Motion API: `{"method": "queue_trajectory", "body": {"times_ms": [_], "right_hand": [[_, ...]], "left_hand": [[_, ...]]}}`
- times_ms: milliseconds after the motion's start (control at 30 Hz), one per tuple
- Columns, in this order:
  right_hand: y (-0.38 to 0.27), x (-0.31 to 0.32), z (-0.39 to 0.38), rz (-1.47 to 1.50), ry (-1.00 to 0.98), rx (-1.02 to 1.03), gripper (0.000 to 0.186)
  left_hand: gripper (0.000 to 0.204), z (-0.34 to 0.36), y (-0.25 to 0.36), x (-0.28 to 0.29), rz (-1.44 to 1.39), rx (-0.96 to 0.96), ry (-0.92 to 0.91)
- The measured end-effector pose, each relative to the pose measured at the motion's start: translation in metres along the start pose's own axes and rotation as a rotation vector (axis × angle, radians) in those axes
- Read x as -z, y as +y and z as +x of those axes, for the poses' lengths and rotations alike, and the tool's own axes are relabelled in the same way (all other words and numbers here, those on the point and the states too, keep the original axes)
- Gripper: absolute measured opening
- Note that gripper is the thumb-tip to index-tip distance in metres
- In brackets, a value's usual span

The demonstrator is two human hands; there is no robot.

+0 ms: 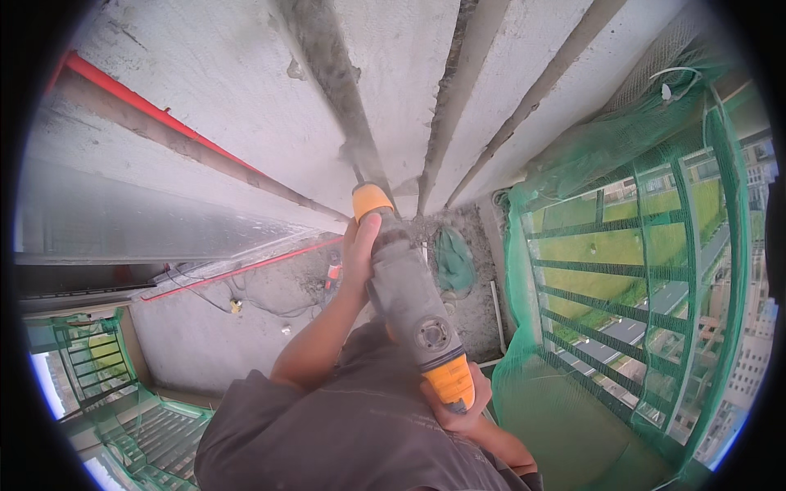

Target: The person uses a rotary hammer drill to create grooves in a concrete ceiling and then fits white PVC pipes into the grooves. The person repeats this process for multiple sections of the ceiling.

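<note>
A rotary hammer [409, 282], dusty grey with an orange-yellow nose and rear end, extends from my body toward the wall [401, 74]. Around its front, just behind the yellow nose, my left hand [360, 250] is closed, with the thumb along the housing. My right hand [460, 405] grips the rear end; the handle and most of its fingers are hidden behind the tool. The bit [358, 173] reaches the lower part of a long groove [337, 74] cut in the wall. Haze blurs the groove near the tip.
Two more grooves run along the wall to the right. A red pipe [139, 102] lines the left side. Cables [278, 311], a red object [333, 272] and green netting [453, 258] lie on the floor. A netted railing [614, 270] stands at the right, with a road and grass far below.
</note>
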State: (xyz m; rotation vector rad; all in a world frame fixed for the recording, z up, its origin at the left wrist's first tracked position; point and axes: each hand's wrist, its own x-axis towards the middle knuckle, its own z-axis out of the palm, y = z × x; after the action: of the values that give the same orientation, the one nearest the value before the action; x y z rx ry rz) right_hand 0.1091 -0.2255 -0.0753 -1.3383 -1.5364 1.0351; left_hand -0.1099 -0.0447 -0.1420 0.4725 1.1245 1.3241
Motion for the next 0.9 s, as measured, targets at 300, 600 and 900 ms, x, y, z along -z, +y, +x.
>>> {"method": "queue_trajectory", "body": {"times_ms": [300,600,900], "right_hand": [[0.013,-0.038,-0.046,0.2,0.226,-0.104,0.037],[-0.004,-0.079,-0.072,0.235,0.241,-0.094,0.041],[-0.014,-0.106,-0.047,0.124,0.302,-0.062,0.039]], "left_hand": [[0.049,-0.017,-0.004,0.004,0.055,0.047,-0.098],[0.048,-0.031,0.025,0.022,0.154,0.025,-0.197],[0.041,0.017,0.026,0.042,0.176,0.05,-0.227]]}}
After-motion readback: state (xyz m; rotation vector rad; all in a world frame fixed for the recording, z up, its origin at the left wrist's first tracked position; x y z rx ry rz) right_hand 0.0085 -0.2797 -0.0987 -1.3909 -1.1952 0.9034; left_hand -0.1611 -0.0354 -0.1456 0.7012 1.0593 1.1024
